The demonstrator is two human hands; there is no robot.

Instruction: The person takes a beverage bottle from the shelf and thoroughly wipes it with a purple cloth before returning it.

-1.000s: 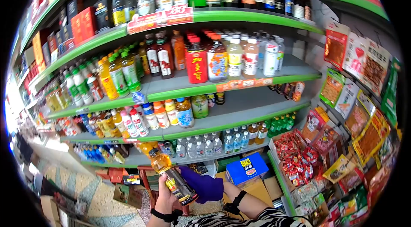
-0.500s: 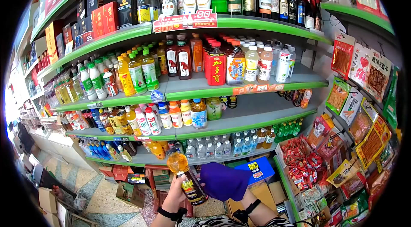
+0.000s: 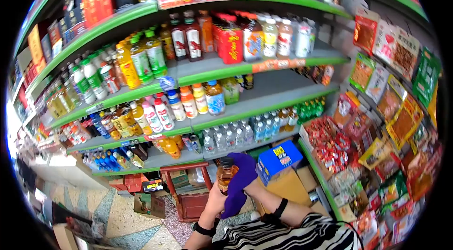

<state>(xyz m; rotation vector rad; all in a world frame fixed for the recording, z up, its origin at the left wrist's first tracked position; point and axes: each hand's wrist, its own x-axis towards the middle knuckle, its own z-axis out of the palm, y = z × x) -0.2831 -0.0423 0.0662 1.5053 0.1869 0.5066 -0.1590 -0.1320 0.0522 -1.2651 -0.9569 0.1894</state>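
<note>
My left hand is wrapped round a drink bottle with amber liquid and a dark cap, held upright low in front of the shelves. A purple cloth covers my right hand and lies against the right side of the bottle, hanging down below it. The cloth hides my right fingers and much of the bottle's body. Both wrists wear black bands.
Green-edged shelves full of bottles stand ahead. Below them are a red wooden stool, a blue box on cardboard, and an open carton. Packaged snacks fill a rack at the right.
The view has tilted down and turned. The bottle has gone from leaning with its label showing to upright, and the purple cloth has come round its right side.
</note>
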